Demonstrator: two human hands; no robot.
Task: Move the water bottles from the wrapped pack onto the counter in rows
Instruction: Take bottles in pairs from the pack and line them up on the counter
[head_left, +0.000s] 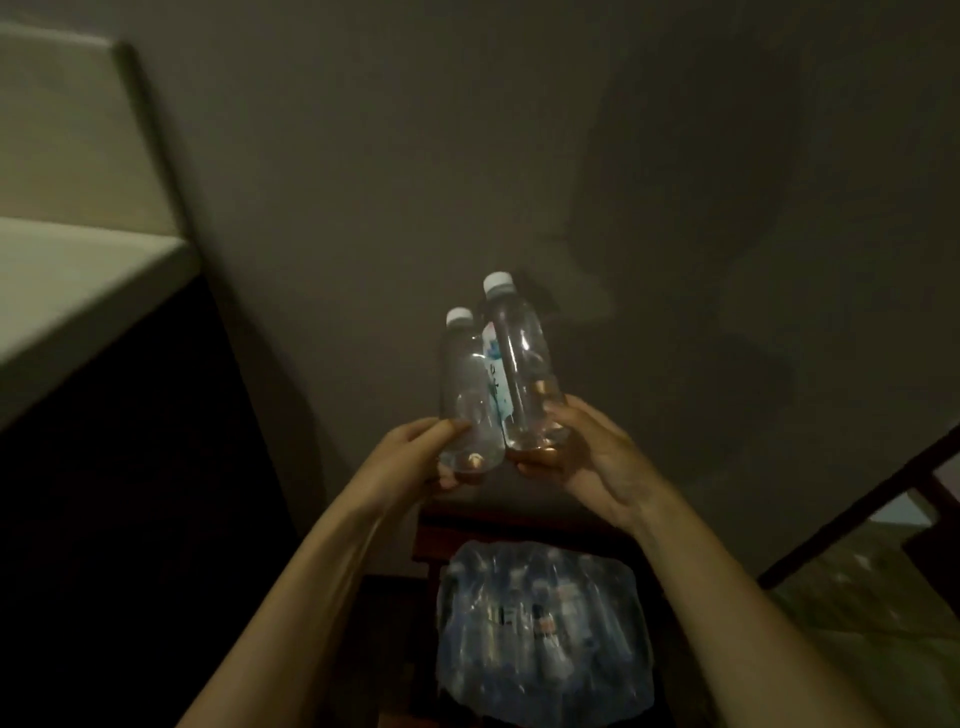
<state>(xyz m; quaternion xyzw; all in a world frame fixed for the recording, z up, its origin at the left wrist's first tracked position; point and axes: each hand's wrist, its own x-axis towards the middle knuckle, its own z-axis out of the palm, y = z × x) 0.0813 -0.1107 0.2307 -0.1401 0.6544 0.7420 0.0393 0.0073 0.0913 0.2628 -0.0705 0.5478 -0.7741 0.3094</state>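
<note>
I hold two clear water bottles with white caps raised in front of me, side by side and touching. My left hand grips the base of the left bottle. My right hand grips the base of the right bottle, which stands a little higher and leans left. Below my arms lies the wrapped pack, its plastic film crumpled over several more bottles. The pale counter runs along the left edge of the view.
The pack rests on a dark wooden stool or small table against a grey wall. A dark cabinet front drops below the counter. A dark wooden frame crosses the lower right. The scene is dim.
</note>
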